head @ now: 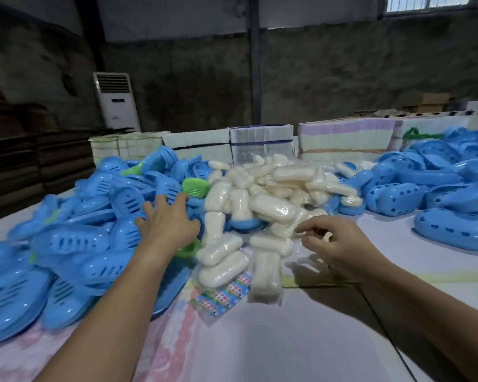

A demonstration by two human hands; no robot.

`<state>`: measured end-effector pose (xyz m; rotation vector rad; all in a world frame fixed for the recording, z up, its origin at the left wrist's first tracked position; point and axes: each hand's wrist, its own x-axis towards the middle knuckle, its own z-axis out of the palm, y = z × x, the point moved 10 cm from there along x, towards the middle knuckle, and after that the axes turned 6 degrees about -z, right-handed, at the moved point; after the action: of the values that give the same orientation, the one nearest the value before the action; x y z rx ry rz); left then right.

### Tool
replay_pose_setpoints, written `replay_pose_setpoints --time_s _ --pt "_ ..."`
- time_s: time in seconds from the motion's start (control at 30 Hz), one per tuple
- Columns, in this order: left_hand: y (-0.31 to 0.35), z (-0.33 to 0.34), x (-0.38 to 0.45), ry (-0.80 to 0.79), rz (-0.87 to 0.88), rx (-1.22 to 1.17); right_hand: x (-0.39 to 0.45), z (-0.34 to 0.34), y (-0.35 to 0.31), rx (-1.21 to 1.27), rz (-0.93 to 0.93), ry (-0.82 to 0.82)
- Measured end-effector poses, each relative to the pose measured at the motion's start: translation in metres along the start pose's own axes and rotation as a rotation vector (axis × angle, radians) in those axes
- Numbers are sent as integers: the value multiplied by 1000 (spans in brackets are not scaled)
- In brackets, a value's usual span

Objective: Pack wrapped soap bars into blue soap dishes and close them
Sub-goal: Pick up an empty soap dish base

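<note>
Soap bars — just beyond R fingers

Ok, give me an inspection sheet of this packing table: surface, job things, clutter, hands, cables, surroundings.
Surface: pale cloth-covered table, pink print at left.
Job's things: heap of white plastic-wrapped soap bars in the middle; pile of blue slotted plastic soap dish halves at left; blue dotted halves at right.
Clutter: green plastic pieces; colourful printed packet.
Hands: left hand spread over the blue pile; right hand with fingers curled at the soap, hold unclear.
Cables: thin dark line under the right forearm.
Surroundings: white standing air conditioner; bundled paper stacks.
</note>
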<state>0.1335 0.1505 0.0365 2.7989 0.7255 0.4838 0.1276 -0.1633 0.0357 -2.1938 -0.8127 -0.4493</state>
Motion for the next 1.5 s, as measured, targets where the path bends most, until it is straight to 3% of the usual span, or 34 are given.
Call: replay_pose_setpoints --time_s 0.23,0.4,0.57,0.67,0.77,0.83,0.97,1.03,1.23,1.4,1.5 --pt "-22 3 27 -20 -93 -27 0 5 2 -24 11 -23" --pt "-8 -11 27 168 23 -143 0 3 6 -8 32 -9" --pt "0 -14 24 229 59 -179 0 6 11 19 62 -9" --pt "15 -40 4 380 202 -326 0 5 13 25 76 -6" --pt "39 -61 -27 427 368 -645 -1 3 16 46 89 9" --pt "45 -63 -39 315 304 -999 -1 2 18 50 102 21" --pt "55 -23 -46 -182 -104 -1907 -2 0 19 69 116 37" --pt "67 -5 -57 -407 -260 -2186 -3 0 19 64 123 43" --pt "95 28 -83 -772 -462 -2270 -1 -2 17 22 139 73" --pt "118 24 -95 -980 -277 -2172 29 -4 3 -315 88 114" --pt "116 25 -98 -985 -278 -2116 53 9 1 -507 112 37"
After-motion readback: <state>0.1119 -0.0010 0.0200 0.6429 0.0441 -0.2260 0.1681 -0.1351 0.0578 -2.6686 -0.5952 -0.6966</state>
